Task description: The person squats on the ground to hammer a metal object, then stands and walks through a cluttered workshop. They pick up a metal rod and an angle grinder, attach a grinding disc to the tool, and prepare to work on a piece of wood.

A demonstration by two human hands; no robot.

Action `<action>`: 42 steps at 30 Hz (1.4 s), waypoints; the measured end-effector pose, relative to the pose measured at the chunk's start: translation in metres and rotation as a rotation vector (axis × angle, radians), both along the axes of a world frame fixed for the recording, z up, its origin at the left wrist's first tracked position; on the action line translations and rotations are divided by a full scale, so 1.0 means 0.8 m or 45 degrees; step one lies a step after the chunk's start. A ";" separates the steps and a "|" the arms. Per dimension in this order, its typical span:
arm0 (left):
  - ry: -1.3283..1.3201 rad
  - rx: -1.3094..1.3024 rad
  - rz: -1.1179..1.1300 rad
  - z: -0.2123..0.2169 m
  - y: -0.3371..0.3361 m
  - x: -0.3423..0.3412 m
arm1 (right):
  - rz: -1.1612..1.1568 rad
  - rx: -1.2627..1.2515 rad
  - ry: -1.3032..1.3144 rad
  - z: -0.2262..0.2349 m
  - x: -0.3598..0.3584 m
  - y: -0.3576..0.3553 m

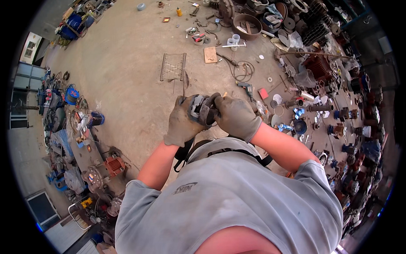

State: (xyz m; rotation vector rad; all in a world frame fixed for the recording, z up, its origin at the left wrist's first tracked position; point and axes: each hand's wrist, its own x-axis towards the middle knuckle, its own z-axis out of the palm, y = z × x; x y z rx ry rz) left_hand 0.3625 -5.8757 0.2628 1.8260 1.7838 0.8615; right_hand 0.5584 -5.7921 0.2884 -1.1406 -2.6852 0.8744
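Note:
A dark, round metal part [200, 109] with grey patches is held in front of my waist, between both gloved hands. My left hand [181, 122], in a dirty tan work glove, wraps round the part from the left. From the right, my right hand [237, 116], in a matching glove, grips its edge with bent fingers and thumb near the top. The part's underside and some of my fingertips are hidden. On the floor beyond my hands lies a rectangular metal frame [173, 67] with thin crossing strands.
To the right on the floor are a power drill [246, 87], a red square block [263, 93], a blue round dish [300, 126] and many machine parts. Farther ahead lie a square board [210, 55] and a rusty round pan [247, 34]. A reddish motor [114, 165] stands left.

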 end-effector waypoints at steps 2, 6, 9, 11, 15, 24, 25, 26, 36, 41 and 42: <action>0.164 0.163 -0.116 0.012 0.009 -0.003 | -0.111 -0.202 0.119 -0.011 -0.004 0.005; -0.017 0.320 0.187 0.012 0.010 -0.001 | -0.657 -1.449 0.548 -0.007 -0.018 0.005; -0.109 0.297 0.198 0.023 0.022 -0.014 | -0.512 -1.038 0.438 0.020 -0.028 0.017; -0.112 0.294 0.167 0.038 0.024 -0.017 | -0.236 -0.251 0.346 0.029 -0.027 0.021; -0.141 0.247 0.240 0.034 0.017 -0.021 | -0.076 0.268 0.276 0.039 -0.033 0.011; 0.299 0.521 0.219 0.036 0.021 -0.041 | -0.333 -0.881 0.445 0.038 -0.046 0.016; 0.292 0.515 0.224 0.043 0.022 -0.044 | -0.331 -0.894 0.463 0.046 -0.050 0.017; 0.288 0.508 0.231 0.048 0.021 -0.047 | -0.326 -0.908 0.482 0.054 -0.055 0.017; 0.245 0.467 0.255 0.057 0.007 -0.050 | -0.159 -0.431 0.287 0.047 -0.049 0.020; 0.228 0.560 0.116 0.041 0.008 -0.054 | -0.252 -0.787 0.389 0.072 -0.062 0.022; 0.057 0.443 0.073 0.034 0.010 -0.053 | -0.126 -0.796 0.355 0.056 -0.062 0.031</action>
